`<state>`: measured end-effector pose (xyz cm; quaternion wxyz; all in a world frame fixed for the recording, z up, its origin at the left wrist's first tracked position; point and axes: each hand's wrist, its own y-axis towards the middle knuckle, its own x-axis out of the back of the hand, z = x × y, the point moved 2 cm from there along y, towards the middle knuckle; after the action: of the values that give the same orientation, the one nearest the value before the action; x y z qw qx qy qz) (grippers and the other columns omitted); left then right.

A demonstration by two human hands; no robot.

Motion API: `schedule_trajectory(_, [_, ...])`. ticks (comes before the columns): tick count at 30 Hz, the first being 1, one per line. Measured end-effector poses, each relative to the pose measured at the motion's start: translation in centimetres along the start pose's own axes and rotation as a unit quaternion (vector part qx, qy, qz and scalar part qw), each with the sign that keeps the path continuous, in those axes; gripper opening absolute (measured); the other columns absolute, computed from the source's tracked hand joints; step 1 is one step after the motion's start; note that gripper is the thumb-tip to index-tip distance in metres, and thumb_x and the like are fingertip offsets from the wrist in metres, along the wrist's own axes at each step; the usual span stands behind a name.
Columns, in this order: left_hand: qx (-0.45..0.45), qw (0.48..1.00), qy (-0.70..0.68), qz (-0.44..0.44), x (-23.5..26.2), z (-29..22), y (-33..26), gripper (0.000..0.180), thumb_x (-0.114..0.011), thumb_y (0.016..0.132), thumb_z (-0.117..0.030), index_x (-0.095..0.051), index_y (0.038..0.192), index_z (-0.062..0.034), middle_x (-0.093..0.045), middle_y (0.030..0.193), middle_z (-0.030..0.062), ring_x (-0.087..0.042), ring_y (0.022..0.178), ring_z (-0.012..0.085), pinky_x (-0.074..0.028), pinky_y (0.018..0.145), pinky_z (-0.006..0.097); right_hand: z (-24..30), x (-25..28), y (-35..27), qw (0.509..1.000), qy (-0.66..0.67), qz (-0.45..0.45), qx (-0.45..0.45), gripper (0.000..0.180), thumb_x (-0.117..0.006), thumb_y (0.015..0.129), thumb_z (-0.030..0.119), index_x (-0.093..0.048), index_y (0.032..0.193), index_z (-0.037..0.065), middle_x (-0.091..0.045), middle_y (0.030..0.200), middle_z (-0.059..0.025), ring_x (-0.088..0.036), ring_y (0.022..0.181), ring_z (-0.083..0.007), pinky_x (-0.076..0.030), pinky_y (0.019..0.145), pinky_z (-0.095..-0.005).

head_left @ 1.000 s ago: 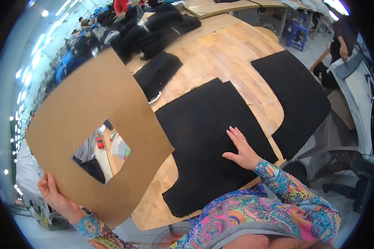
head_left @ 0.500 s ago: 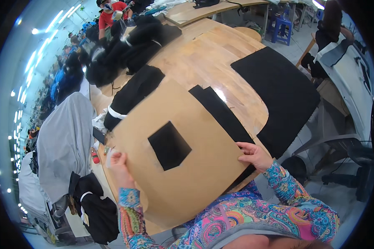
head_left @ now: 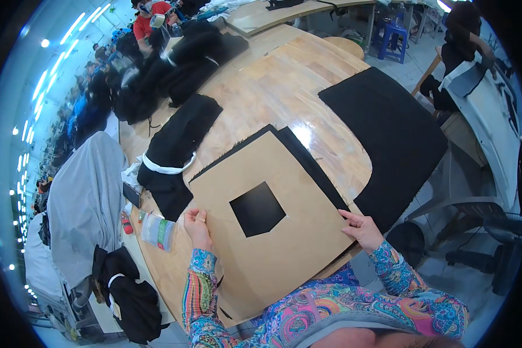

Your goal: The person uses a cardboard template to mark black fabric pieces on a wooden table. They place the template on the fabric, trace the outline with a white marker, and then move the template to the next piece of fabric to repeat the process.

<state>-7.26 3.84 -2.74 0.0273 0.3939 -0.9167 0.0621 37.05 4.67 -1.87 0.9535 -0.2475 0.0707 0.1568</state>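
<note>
Hands [head_left: 199,231] [head_left: 364,232] on brown card [head_left: 310,235], now flatter over fabric [head_left: 311,165]

Brown card [head_left: 307,229], five-sided hole; black fabric [head_left: 257,210] beneath

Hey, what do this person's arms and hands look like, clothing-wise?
The left hand and right hand wear no gloves. The left sleeve and right sleeve reach the wrists, in a busy swirling print of blue, pink, orange and yellow.

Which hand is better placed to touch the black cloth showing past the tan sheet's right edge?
Likely the right hand: it is at the right corner of the tan sheet, beside that exposed black cloth. The left hand is at the opposite edge, across the sheet.
</note>
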Motion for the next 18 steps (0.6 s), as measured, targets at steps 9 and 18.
schedule_trajectory(9, [-0.408,0.852,0.294,0.147,-10.6,-6.6,0.9,0.011,-0.059,0.077,-0.003,-0.054,0.087,-0.0019,-0.058,0.108,0.0158,-0.052,0.104,0.0351,-0.038,0.093,0.041,0.2,0.2,0.9,1.000,-0.006,0.005,-0.013,0.051,-0.055,0.081,-0.008,-0.046,0.131,0.000,-0.063,0.097,-0.0012,-0.056,0.081,-0.0040,-0.045,0.075,-0.0187])
schedule_trajectory(18, [-0.378,0.793,0.367,0.307,-24.8,-2.8,5.1,0.021,-0.061,0.077,-0.007,-0.054,0.097,-0.0046,-0.060,0.098,0.0102,-0.056,0.099,0.0300,-0.042,0.087,0.041,-0.6,0.1,0.6,0.988,0.132,0.030,-0.070,0.053,-0.052,0.083,-0.010,-0.041,0.134,0.001,-0.061,0.110,-0.0082,-0.060,0.094,-0.0116,-0.048,0.083,-0.0238])
